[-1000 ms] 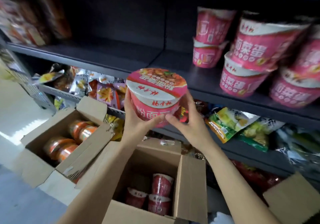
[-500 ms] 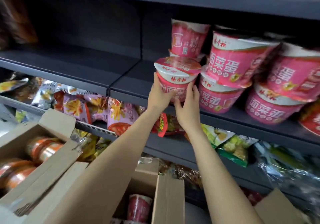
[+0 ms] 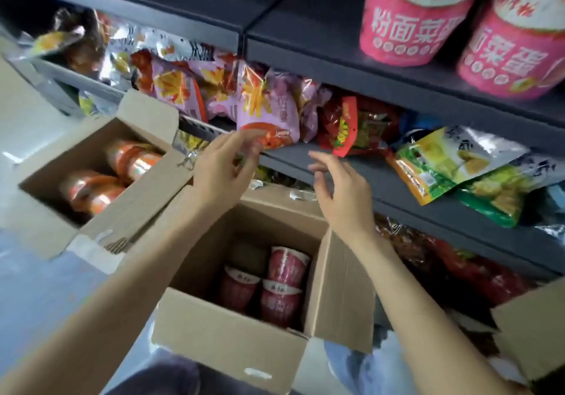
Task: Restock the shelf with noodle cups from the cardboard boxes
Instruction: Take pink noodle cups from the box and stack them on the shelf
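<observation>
Now both hands empty above open cardboard box [image 3: 232, 342]: left hand [image 3: 220, 168] and right hand [image 3: 342, 193] with fingers loosely spread; red noodle cups [image 3: 275, 284] inside box; pink noodle cups [image 3: 412, 18] on shelf [image 3: 305, 28] above box

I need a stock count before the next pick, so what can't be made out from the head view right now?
- Middle box: its walls hide how many red noodle cups lie deeper.
- Left box: a flap covers part of the orange cups.
- Pink cups on the shelf: cut off by the top and right edges.
- Left hand, right hand: fingers blurred; both hold nothing.
</observation>
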The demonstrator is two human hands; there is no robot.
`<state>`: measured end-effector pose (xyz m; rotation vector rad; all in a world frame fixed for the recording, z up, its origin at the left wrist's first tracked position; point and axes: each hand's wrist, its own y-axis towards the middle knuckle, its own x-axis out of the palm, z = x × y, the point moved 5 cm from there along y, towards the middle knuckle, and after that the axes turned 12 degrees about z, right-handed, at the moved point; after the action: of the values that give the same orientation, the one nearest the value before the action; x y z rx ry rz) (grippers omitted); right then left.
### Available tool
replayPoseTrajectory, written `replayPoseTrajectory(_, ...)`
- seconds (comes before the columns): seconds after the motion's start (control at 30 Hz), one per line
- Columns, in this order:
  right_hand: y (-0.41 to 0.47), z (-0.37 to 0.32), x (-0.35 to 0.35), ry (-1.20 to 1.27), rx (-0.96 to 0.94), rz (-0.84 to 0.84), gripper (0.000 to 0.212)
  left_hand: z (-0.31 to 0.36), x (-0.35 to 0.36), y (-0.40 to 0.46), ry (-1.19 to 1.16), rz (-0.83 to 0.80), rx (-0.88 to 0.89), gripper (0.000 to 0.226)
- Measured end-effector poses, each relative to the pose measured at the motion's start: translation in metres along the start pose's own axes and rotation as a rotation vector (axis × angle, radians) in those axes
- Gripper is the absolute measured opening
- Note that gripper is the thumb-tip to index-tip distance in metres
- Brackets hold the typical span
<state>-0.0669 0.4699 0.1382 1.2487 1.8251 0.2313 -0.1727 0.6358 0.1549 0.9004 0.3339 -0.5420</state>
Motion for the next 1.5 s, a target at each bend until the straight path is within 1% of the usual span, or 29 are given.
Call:
replayPoseTrajectory(0.07,-0.027,0.012,0.042,-0.040,0.009,-0.169,0.029,-0.049,-0.018,-0.053,0.071,-0.060,-0.126,0.026)
replayPoseTrajectory(0.17,-0.070,0.033,0.110,-0.106,0.036,-0.471,0.029,-0.109,-0.034,-0.119,0.301,-0.217,-0.190,0.031)
replayPoseTrajectory(0.23,-0.097,0.044,0.151,-0.120,0.043,-0.636,0.033,-0.141,-0.037,-0.149,0.452,-0.313,-0.223,0.038)
replayPoseTrajectory(0.33,-0.135,0.060,0.212,-0.155,0.089,-0.801,0.033,-0.177,-0.038,-0.185,0.613,-0.403,-0.328,0.057)
replayPoseTrajectory(0.43,-0.175,0.079,0.268,-0.246,0.156,-0.940,0.031,-0.190,-0.032,-0.208,0.595,-0.398,-0.462,0.059)
replayPoseTrajectory(0.5,-0.204,0.093,0.299,-0.283,0.190,-1.023,0.031,-0.194,-0.031,-0.213,0.566,-0.332,-0.498,0.048)
replayPoseTrajectory(0.53,-0.217,0.099,0.311,-0.307,0.196,-1.051,0.030,-0.195,-0.031,-0.214,0.557,-0.306,-0.485,0.041)
replayPoseTrajectory(0.63,-0.250,0.117,0.336,-0.392,0.218,-1.110,0.028,-0.201,-0.034,-0.216,0.507,-0.291,-0.420,0.027)
replayPoseTrajectory(0.7,-0.269,0.122,0.349,-0.403,0.278,-1.184,0.030,-0.201,-0.035,-0.218,0.489,-0.304,-0.420,0.026)
replayPoseTrajectory(0.77,-0.282,0.125,0.358,-0.405,0.358,-1.222,0.032,-0.198,-0.033,-0.219,0.476,-0.307,-0.439,0.028)
replayPoseTrajectory(0.9,-0.289,0.134,0.365,-0.407,0.497,-1.160,0.034,-0.198,-0.031,-0.219,0.456,-0.306,-0.455,0.029)
replayPoseTrajectory(1.07,-0.265,0.151,0.361,-0.414,0.554,-1.006,0.034,-0.197,-0.031,-0.219,0.462,-0.306,-0.455,0.027)
replayPoseTrajectory(1.13,-0.257,0.161,0.362,-0.327,0.577,-1.006,0.042,-0.198,-0.030,-0.218,0.461,-0.299,-0.458,0.028)
replayPoseTrajectory(1.23,-0.268,0.166,0.354,-0.133,0.635,-1.112,0.062,-0.198,-0.029,-0.217,0.458,-0.291,-0.453,0.030)
replayPoseTrajectory(1.27,-0.276,0.165,0.350,-0.069,0.648,-1.150,0.073,-0.198,-0.029,-0.217,0.460,-0.289,-0.448,0.030)
replayPoseTrajectory(1.3,-0.285,0.163,0.347,-0.052,0.620,-1.211,0.087,-0.197,-0.029,-0.217,0.463,-0.288,-0.443,0.030)
replayPoseTrajectory(1.37,-0.305,0.162,0.344,-0.161,0.455,-1.331,0.115,-0.197,-0.028,-0.217,0.471,-0.286,-0.441,0.029)
replayPoseTrajectory(1.4,-0.312,0.161,0.345,-0.232,0.370,-1.338,0.121,-0.198,-0.028,-0.217,0.477,-0.287,-0.441,0.029)
replayPoseTrajectory(1.43,-0.317,0.161,0.347,-0.300,0.299,-1.309,0.122,-0.198,-0.028,-0.217,0.483,-0.289,-0.438,0.028)
replayPoseTrajectory(1.5,-0.320,0.158,0.355,-0.429,0.174,-1.205,0.112,-0.199,-0.027,-0.217,0.490,-0.292,-0.432,0.027)
